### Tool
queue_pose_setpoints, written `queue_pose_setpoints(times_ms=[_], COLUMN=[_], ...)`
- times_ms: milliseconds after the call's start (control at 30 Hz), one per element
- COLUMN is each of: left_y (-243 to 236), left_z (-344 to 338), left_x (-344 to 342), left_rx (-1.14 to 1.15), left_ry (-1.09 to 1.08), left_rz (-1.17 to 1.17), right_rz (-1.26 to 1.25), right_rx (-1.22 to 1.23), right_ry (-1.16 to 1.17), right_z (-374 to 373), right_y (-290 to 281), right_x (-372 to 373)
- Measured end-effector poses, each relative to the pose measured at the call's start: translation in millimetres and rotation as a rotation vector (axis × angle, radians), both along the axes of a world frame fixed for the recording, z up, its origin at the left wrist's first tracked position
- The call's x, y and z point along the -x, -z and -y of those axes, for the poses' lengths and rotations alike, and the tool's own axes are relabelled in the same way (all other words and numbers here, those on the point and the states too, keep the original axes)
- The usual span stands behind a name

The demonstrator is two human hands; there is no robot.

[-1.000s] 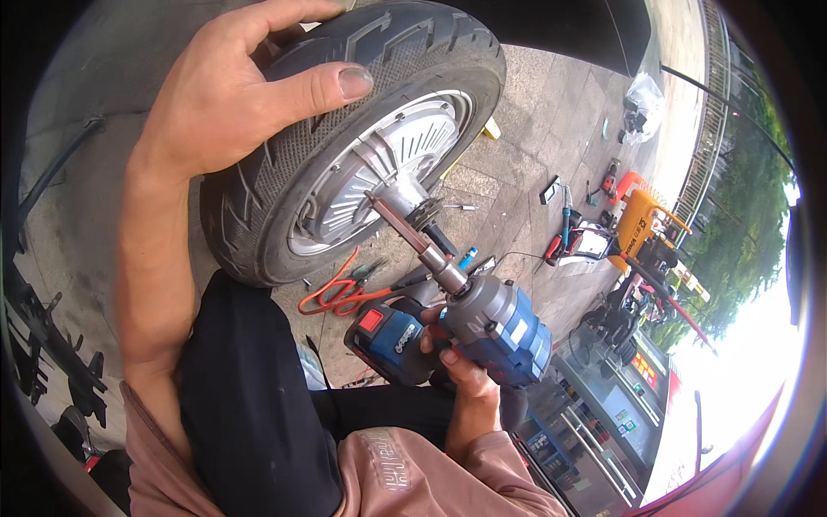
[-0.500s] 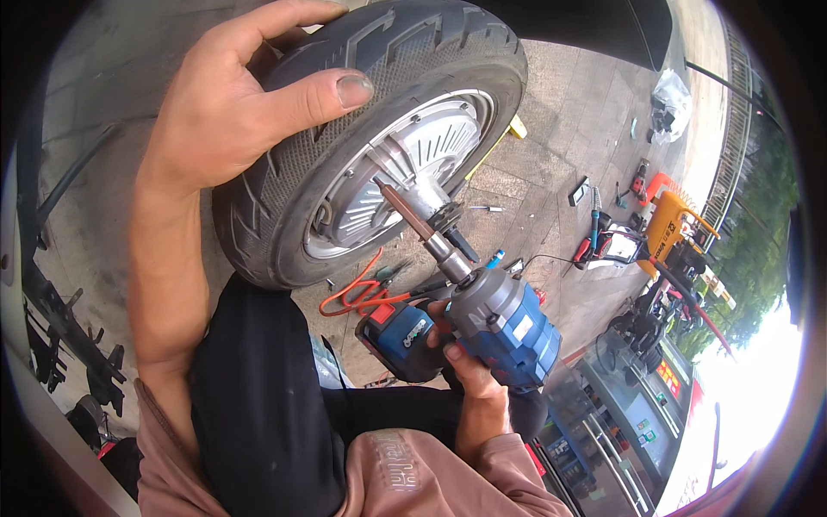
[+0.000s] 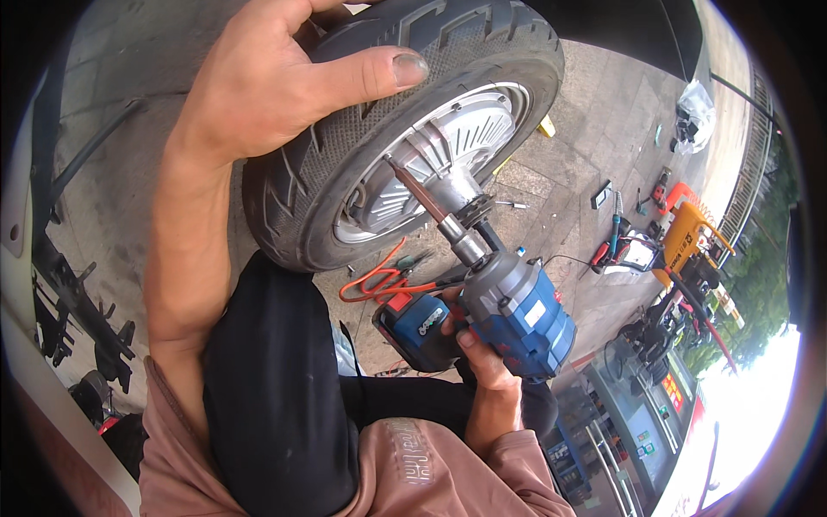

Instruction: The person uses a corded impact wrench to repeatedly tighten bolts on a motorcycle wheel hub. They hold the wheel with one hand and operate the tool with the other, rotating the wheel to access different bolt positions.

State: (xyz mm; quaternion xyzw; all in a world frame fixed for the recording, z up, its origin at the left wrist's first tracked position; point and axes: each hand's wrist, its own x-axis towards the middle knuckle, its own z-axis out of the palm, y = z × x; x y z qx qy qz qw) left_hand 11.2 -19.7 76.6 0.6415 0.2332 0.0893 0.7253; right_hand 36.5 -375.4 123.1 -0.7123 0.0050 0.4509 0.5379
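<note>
A scooter wheel (image 3: 478, 138) with a black treaded tyre and a silver hub motor stands tilted in front of me, its lower edge at my left knee. My left hand (image 3: 276, 86) grips the tyre from its upper left, thumb lying across the tread. Its other fingers are mostly hidden or cut off by the frame. My right hand (image 3: 482, 358) is wrapped round the handle of a blue and grey cordless impact wrench (image 3: 521, 314). A long copper-coloured bit (image 3: 419, 191) runs from its chuck toward the hub cover's outer edge. Whether the tip touches a bolt I cannot tell.
An orange cable (image 3: 370, 286) and pliers lie on the paving below the wheel. Farther right are a phone (image 3: 602, 195), a yellow machine (image 3: 685, 237) and a plastic bag (image 3: 696, 116). A glass cabinet (image 3: 624, 405) stands at lower right, dark metal parts (image 3: 82, 302) at left.
The whole view has shifted, so most things sit farther right. The bit's tip has moved away from the axle toward the hub cover's outer edge. Both hands keep their holds.
</note>
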Motion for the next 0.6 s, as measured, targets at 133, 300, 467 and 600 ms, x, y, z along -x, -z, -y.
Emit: queue_pose_setpoints(times_ms=[133, 300, 467, 600], left_y=[5, 14, 12, 13], left_z=[6, 0, -2, -1], left_x=[1, -2, 4, 4], left_rx=[-0.149, -0.064, 0.013, -0.042], left_ry=[-0.024, -0.014, -0.001, -0.010], left_rz=[-0.022, 0.000, 0.031, 0.041], right_rz=[-0.006, 0.020, 0.113, 0.313], right_rx=[0.011, -0.011, 0.064, 0.210], right_ry=[0.017, -0.010, -0.168, -0.398], right_z=[-1, -3, -2, -3], right_y=[1, 2, -2, -8], right_x=[1, -2, -6, -4])
